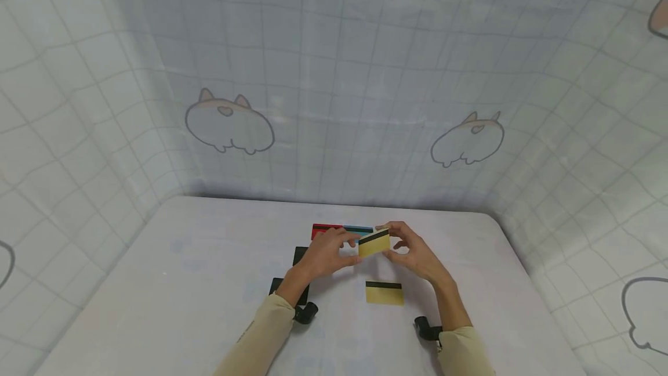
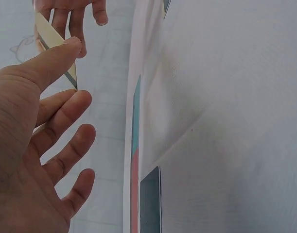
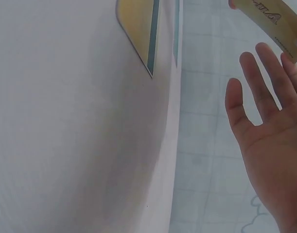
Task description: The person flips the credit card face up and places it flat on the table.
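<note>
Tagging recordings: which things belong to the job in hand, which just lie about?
Job: yellow rectangular striped card, held by left hand and right hand.
Probably lying about: second yellow striped card; red striped card; blue striped card; flat black rectangular pieces.

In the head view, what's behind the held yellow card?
A blue card, dark stripe visible, shows beyond the held yellow card. The held yellow card and the left hand cover part of it; that part cannot be seen.
</note>
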A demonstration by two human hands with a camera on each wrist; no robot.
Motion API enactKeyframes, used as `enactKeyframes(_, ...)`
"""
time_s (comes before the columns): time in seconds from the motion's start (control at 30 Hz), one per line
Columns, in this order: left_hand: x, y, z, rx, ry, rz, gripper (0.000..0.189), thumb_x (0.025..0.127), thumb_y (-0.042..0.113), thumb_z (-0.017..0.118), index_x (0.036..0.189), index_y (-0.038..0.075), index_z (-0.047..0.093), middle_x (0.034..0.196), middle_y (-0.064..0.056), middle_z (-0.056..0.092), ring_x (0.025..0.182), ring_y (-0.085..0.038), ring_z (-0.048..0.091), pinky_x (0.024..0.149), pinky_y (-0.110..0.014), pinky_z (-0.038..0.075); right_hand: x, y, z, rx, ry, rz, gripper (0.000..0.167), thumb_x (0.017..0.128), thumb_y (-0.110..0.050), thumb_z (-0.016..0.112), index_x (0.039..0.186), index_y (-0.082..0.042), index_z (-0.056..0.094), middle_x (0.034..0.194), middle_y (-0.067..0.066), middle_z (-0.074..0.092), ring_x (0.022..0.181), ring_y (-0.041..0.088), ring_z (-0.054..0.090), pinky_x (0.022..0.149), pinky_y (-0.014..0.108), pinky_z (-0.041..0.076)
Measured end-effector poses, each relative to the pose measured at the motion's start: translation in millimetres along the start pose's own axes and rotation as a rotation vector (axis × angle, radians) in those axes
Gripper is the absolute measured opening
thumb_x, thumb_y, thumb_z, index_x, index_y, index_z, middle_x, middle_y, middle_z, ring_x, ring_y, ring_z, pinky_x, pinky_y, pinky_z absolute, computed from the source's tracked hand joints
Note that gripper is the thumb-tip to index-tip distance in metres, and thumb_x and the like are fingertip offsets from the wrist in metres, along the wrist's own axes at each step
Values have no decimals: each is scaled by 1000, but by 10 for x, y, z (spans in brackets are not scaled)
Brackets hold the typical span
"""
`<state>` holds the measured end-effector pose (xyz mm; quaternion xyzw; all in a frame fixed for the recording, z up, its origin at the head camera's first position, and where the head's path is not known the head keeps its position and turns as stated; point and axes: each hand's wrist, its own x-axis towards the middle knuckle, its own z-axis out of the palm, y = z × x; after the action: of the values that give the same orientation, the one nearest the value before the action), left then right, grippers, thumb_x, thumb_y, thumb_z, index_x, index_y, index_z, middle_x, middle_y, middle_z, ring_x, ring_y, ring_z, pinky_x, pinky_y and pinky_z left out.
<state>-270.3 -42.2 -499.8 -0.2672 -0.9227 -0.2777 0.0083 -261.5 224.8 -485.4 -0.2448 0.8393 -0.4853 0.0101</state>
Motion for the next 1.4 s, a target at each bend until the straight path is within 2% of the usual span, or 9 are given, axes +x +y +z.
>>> enactKeyframes(0.17,18,-4,4,0,-7,-9,55,87,50,75,135,26,64,106,11,64,99,-13,56,93,-46,45,11,-159,-9,50,-44,-8,53,92,-6,71,139,-4,46,146,10,56,131,30,54,96,63,43)
enactKeyframes(0.3,38,-9,6,2,-10,-2,55,88,50,75,136,25,64,108,10,65,100,-14,56,94,-46,44,15,-306,-27,75,-64,-18,50,93,-7,70,136,-1,44,142,15,58,128,29,56,96,63,43)
enactKeyframes(0.53,33,9,14,-5,-11,9,53,89,49,74,135,24,64,109,9,66,102,-14,58,93,-44,44,60,-66,44,87,-43,-22,53,93,-8,70,139,-5,43,136,8,61,124,22,56,101,62,40)
enactKeyframes(0.63,28,12,22,-4,-14,13,53,89,49,73,135,23,64,110,10,66,104,-14,58,92,-44,44,65,5,60,96,-37,-17,54,93,-8,70,140,-6,42,135,7,60,126,23,55,105,61,38)
enactKeyframes(0.73,26,8,31,2,-15,19,54,90,52,71,135,22,64,110,10,66,105,-14,59,93,-44,44,55,-23,55,117,-33,-13,55,93,-6,70,140,-5,42,134,10,59,126,29,54,107,62,37)
enactKeyframes(0.93,10,0,46,-3,-17,25,56,91,53,68,136,20,63,111,9,66,106,-14,59,95,-45,44,2,-273,13,145,-53,-36,54,92,-2,69,139,3,41,134,22,56,125,36,54,106,65,36)
enactKeyframes(1.03,-10,1,40,-9,-21,23,56,92,52,69,137,20,62,111,9,66,106,-14,58,97,-46,44,-24,-344,20,138,-58,-35,53,92,-2,69,138,2,42,134,25,55,126,38,53,106,66,35)
enactKeyframes(1.27,-50,12,12,-25,-12,29,56,92,51,69,138,19,62,112,6,68,106,-16,59,99,-49,44,-60,-345,85,129,-33,2,49,92,-5,70,134,-13,46,136,27,50,128,41,49,106,68,33)
enactKeyframes(1.4,-65,8,15,-31,-2,51,55,93,51,68,138,19,62,112,5,68,106,-15,59,99,-48,43,-89,-365,113,109,-18,-9,49,92,-6,70,134,-14,47,130,28,51,125,41,49,105,69,34)
